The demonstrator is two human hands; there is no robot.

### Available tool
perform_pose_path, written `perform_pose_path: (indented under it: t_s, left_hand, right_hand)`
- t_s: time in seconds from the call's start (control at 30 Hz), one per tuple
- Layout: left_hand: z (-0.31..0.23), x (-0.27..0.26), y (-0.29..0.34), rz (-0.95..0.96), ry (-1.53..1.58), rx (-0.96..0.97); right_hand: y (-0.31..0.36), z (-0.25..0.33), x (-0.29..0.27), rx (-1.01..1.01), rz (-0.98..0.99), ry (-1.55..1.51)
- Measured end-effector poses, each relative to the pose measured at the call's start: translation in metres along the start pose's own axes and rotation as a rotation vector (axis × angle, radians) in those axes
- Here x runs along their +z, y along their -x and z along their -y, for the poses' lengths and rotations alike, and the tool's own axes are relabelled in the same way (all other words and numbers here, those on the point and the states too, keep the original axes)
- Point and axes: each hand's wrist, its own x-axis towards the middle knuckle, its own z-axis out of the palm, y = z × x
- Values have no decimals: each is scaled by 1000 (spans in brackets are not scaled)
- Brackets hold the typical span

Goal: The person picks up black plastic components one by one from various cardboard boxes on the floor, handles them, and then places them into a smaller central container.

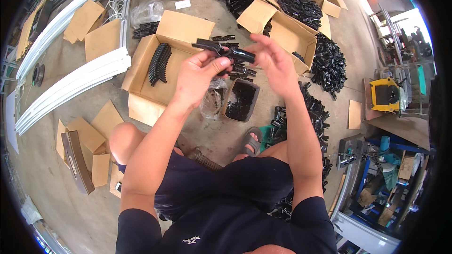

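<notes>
My left hand point(202, 73) is closed on a shiny black tube-shaped fitting point(242, 56), with the thumb pressed on its middle. A flatter black arm of the piece sticks out to the left past my fingers. Close to its right end is my right hand point(275, 68), fingers stretched and apart; whether a fingertip touches the fitting I cannot tell. Beneath both hands on the floor stands a small open box point(230, 116) holding small black bits. To the left, an open cardboard box point(137, 68) contains a neat curved row of black pieces point(159, 64).
Heaps of similar black pieces point(329, 63) lie to the right and far side, around another open carton point(303, 37). A clear plastic bag point(210, 106) is beside the small box. Long white panels point(75, 84) lie at the left. A yellow machine point(385, 95) stands far right.
</notes>
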Motion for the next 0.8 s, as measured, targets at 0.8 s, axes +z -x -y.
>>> perform_pose_path:
  t_s: [0.8]
  left_hand:
    - [-14, -25, 1, -215, 296, -110]
  right_hand:
    - [-62, -346, -36, 117, 425, 1309]
